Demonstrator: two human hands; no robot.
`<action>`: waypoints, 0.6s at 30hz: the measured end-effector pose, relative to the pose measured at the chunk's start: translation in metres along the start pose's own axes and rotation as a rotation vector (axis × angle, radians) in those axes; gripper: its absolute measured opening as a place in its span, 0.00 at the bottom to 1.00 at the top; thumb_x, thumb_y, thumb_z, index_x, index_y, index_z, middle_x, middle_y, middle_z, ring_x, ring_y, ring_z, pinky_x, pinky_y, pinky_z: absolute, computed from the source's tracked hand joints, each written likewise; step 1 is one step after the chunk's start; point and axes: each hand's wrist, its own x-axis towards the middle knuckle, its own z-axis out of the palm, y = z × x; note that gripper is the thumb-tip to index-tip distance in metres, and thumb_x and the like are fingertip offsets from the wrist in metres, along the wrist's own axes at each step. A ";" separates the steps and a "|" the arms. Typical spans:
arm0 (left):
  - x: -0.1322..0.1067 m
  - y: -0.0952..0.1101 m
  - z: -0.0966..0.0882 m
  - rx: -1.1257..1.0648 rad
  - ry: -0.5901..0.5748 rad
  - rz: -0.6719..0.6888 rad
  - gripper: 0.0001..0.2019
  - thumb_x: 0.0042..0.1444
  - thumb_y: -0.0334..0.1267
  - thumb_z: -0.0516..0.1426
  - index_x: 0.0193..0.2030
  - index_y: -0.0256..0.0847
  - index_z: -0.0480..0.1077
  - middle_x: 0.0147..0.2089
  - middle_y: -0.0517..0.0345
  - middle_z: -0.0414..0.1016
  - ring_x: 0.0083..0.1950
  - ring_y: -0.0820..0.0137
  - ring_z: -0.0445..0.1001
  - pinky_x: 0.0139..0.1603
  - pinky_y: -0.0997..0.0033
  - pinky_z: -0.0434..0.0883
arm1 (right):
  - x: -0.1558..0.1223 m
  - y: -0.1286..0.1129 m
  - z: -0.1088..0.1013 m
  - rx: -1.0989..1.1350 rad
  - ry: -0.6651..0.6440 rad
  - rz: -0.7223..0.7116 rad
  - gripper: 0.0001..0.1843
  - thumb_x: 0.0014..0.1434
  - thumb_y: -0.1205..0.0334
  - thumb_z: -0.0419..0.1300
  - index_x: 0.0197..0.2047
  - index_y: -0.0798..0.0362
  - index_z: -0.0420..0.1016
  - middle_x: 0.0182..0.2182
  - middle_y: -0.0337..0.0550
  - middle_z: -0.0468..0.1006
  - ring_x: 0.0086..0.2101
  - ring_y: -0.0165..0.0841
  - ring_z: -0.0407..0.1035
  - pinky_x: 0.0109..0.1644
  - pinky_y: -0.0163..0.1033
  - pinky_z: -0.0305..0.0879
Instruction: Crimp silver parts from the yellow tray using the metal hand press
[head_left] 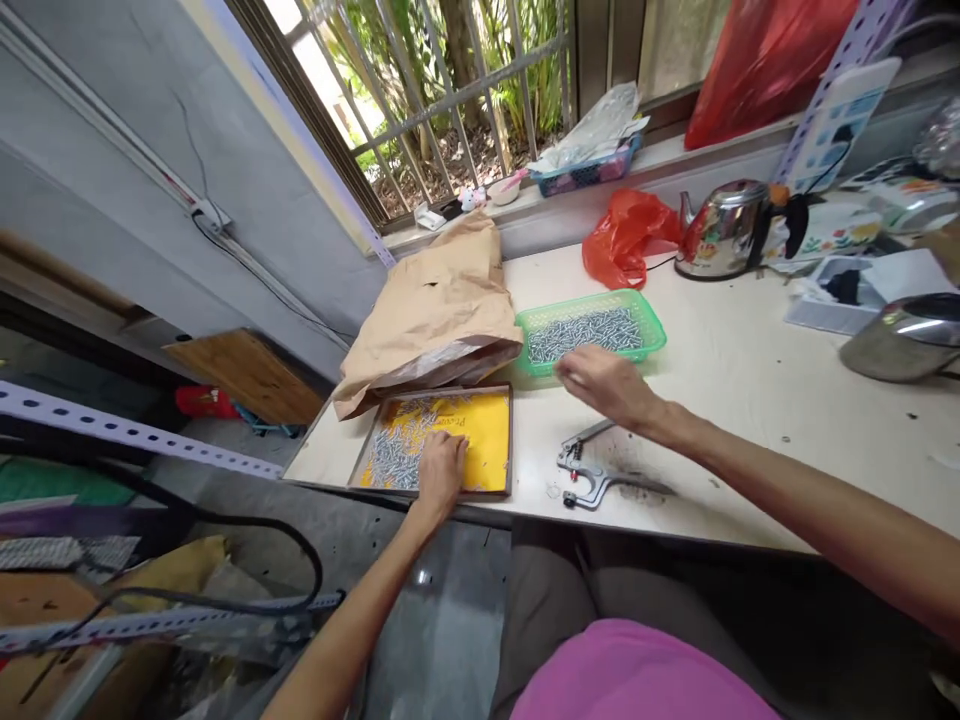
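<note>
My left hand rests in a shallow tray with a yellow bottom, fingers curled down onto a heap of small grey metal pieces. My right hand hovers at the near rim of a green plastic basket filled with more grey metal pieces; its fingers are bunched together, and whatever they pinch is too small to see. A metal hand press tool lies on the table just below my right wrist.
A brown paper bag lies behind the tray. At the back stand a red plastic bag, a steel kettle, boxes and a steel bowl. The table edge runs below the tray.
</note>
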 end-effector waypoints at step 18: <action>0.035 0.033 -0.008 -0.260 -0.181 -0.047 0.07 0.54 0.36 0.54 0.33 0.38 0.73 0.34 0.51 0.76 0.36 0.64 0.73 0.39 0.69 0.66 | -0.120 -0.025 -0.035 -0.021 -0.629 0.255 0.10 0.66 0.63 0.53 0.45 0.54 0.74 0.43 0.48 0.72 0.38 0.33 0.70 0.37 0.35 0.60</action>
